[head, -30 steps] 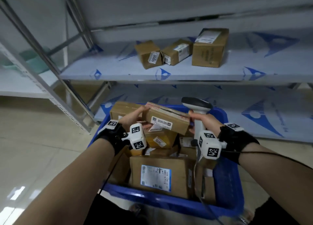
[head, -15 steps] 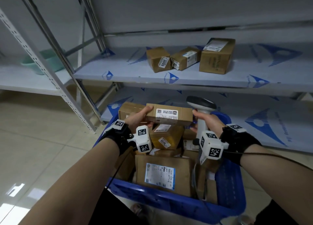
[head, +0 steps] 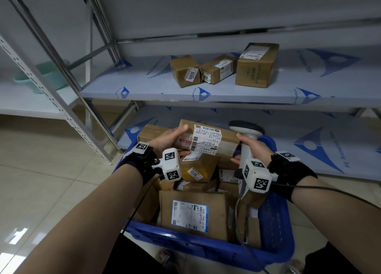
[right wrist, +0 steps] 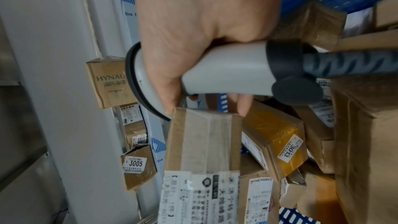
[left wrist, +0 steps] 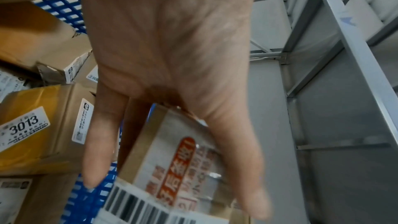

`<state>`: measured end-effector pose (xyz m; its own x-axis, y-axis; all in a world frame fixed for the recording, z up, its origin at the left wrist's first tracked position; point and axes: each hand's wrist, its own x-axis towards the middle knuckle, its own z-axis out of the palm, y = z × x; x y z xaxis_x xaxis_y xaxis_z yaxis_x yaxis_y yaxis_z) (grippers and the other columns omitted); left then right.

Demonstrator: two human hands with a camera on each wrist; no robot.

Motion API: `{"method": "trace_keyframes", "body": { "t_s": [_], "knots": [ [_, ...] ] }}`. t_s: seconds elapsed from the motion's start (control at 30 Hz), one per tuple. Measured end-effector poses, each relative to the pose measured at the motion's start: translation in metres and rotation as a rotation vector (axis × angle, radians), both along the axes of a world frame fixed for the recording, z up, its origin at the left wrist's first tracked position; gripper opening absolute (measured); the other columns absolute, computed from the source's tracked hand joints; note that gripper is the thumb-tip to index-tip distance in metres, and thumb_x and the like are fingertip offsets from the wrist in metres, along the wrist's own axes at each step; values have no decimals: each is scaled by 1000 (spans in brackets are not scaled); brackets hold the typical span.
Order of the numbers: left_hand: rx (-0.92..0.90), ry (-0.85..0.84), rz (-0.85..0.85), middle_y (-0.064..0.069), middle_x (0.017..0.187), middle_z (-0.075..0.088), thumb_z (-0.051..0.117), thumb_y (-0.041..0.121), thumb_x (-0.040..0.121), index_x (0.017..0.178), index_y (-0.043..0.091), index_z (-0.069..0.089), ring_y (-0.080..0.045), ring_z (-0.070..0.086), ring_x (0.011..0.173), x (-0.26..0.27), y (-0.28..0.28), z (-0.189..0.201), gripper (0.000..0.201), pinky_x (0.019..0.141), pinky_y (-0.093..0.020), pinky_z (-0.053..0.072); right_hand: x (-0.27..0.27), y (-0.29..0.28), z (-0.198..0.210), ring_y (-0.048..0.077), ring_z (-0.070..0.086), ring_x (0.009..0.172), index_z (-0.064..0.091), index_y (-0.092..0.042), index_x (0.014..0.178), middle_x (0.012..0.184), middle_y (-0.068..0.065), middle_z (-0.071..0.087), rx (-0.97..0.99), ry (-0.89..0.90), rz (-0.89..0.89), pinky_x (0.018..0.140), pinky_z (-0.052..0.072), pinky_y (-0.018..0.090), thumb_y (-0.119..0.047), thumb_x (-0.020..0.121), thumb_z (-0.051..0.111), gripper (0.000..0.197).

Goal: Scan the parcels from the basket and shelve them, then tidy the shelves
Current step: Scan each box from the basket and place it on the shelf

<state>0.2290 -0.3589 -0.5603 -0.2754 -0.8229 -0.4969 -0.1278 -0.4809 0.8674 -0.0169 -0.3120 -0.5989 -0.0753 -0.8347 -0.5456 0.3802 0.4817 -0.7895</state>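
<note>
— Over the basket (head: 274, 228), what sits nearest?
— A blue plastic lattice wall, and behind it a flat brown carton (head: 192, 214) with a white-and-blue label, standing on edge among other taped cardboard boxes. One glossy, yellow-taped box (head: 198, 167) carries a tag reading 3013.

— And the hands?
— The left hand (head: 167, 141) has its grip around one end of the parcel (head: 208, 140), an oblong cardboard box, thumb on top and fingers (left wrist: 94, 142) underneath. A white barcode label and clear tape with red print cover its upper face. The right hand (head: 250, 148) has its grip closed round the smooth grey handle of the scanner (head: 246, 129), while its thumb and fingertips steady the parcel's other end. A dark ribbed cable leaves the handle's base.

— So the parcel is where?
— Held level between both hands, just above the basket's heap.

— Further back?
— On the shelf (head: 144, 88), a pale sheet printed with blue triangles, stand three cartons: a crumpled one (head: 183, 70) tagged 3005, a small one (head: 218, 68) touching it, and a taller box (head: 255, 67) beside them. Grey perforated steel uprights frame everything.
</note>
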Motion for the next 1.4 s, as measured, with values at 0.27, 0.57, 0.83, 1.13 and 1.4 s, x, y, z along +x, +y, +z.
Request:
{"method": "trace_keyframes", "body": {
  "t_s": [0.27, 0.57, 0.83, 1.13, 1.4],
  "knots": [
    [-75, -112, 80, -7, 86, 70, 58, 49, 89, 103, 7, 61, -16, 62, 68, -2, -15, -3, 44, 52, -21, 52, -6, 2, -3, 30, 64, 103, 52, -12, 133, 125, 14, 62, -25, -63, 39, 73, 53, 40, -33, 91, 61, 47],
    [66, 14, 307, -17, 83, 66, 50, 44, 95, 101, 5, 56, -25, 64, 65, -10, -11, -13, 40, 49, -30, 57, -2, -4, -7, 37, 53, 123, 48, -8, 130, 141, 19, 49, -72, -165, -22, 90, 47, 43, -25, 94, 59, 42],
    [191, -20, 249, -20, 73, 65, 47, 38, 97, 96, 5, 56, -27, 60, 69, -9, -9, -17, 34, 41, -28, 54, -4, -7, -3, 35, 54, 121, 49, -8, 130, 135, 14, 53, -130, -97, -100, 88, 49, 42, -19, 92, 63, 43],
    [18, -129, 96, -18, 98, 66, 65, 30, 88, 109, 4, 59, -21, 67, 65, -1, -7, -19, 34, 51, -25, 55, -3, -6, 1, 34, 54, 119, 47, -9, 135, 136, 15, 51, -124, -81, -130, 88, 50, 42, -19, 91, 64, 49],
    [-676, -542, -91, 2, 112, 56, 80, 9, 71, 123, 16, 53, -15, 56, 102, -17, -8, -25, 59, 83, -27, 53, -2, -6, -4, 36, 54, 120, 46, -6, 137, 134, 15, 52, -90, -54, -130, 92, 50, 46, -23, 88, 68, 56]
  ]
}}
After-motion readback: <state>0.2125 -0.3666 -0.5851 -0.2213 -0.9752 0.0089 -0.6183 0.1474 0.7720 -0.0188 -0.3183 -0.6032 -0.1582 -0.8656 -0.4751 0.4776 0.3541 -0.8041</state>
